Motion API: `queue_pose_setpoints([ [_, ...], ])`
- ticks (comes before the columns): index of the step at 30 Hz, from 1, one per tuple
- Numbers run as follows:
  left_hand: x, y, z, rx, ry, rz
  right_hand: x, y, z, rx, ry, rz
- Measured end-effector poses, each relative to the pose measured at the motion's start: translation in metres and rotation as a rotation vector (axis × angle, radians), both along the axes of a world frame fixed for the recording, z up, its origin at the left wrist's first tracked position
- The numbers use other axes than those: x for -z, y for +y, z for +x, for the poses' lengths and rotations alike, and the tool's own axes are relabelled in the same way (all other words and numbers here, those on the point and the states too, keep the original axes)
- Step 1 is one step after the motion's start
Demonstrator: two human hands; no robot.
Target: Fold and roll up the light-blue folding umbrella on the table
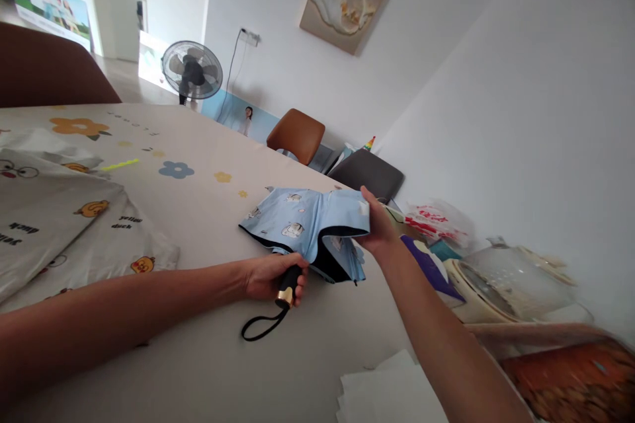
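Observation:
A folded light-blue umbrella (pixel 302 219) with small cartoon prints lies on the table (pixel 208 165). My left hand (pixel 270 275) is closed round its black handle (pixel 289 285), which has a gold band. A black wrist strap (pixel 260 328) loops down from the handle onto the cloth. My right hand (pixel 380 228) grips the far edge of the blue canopy, fingers wrapped over the fabric. The canopy's dark lining shows underneath.
A cream tablecloth with flower prints covers the table. Folded printed cloth (pixel 54 211) lies at left. White paper (pixel 387 390) sits near the front edge. At right stand a glass kettle (pixel 510 274), a woven basket (pixel 580 377) and plastic bags (pixel 436 221). Chairs (pixel 296 134) and a fan (pixel 192 71) are behind.

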State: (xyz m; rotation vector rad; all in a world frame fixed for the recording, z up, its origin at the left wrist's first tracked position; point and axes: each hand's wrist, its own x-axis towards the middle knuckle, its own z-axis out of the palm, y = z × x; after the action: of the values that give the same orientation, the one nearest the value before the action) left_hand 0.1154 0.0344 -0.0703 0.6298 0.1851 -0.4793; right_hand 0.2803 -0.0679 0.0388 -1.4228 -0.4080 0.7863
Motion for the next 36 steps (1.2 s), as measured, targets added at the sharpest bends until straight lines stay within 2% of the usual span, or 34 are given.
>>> queue_pose_setpoints([
  [2, 0.0, 0.0, 0.0, -0.001, 0.008, -0.019, 0.006, 0.003, -0.008, -0.126, 0.072, -0.029],
  [4, 0.0, 0.001, 0.0, -0.004, 0.017, -0.026, 0.011, 0.004, -0.013, -0.194, 0.11, -0.057],
  [6, 0.001, 0.001, 0.0, -0.012, 0.02, -0.027, 0.014, 0.004, -0.013, -0.192, 0.092, -0.066],
  [9, 0.002, 0.001, 0.001, -0.02, 0.025, -0.029, 0.012, 0.001, -0.013, -0.11, 0.019, -0.144],
  [11, 0.002, 0.001, 0.001, -0.023, 0.028, -0.032, 0.009, -0.003, -0.016, -0.038, -0.085, -0.185],
  [13, 0.002, 0.001, 0.001, -0.023, 0.028, -0.038, 0.006, -0.007, -0.022, -0.016, -0.242, -0.159],
  [15, 0.002, 0.001, 0.001, -0.023, 0.025, -0.047, 0.004, -0.008, -0.03, -0.084, -0.398, -0.127],
  [17, 0.001, 0.001, 0.001, -0.023, 0.022, -0.051, 0.004, -0.005, -0.036, -0.188, -0.53, -0.151],
  [19, 0.001, 0.001, 0.001, -0.03, 0.026, -0.047, 0.003, 0.003, -0.037, -0.227, -0.648, -0.173],
  [23, 0.002, 0.001, 0.001, -0.037, 0.031, -0.052, 0.004, 0.019, -0.021, -0.029, -0.757, -0.088],
  [26, 0.003, 0.001, 0.002, -0.029, 0.015, -0.064, 0.011, 0.02, -0.001, 0.069, -0.826, -0.213],
  [32, 0.003, 0.001, 0.002, -0.032, 0.025, -0.056, 0.033, 0.014, 0.039, 0.067, -0.973, -0.374],
  [36, 0.001, 0.001, 0.001, -0.028, 0.023, -0.041, 0.032, 0.027, 0.052, -0.016, -1.038, -0.399],
])
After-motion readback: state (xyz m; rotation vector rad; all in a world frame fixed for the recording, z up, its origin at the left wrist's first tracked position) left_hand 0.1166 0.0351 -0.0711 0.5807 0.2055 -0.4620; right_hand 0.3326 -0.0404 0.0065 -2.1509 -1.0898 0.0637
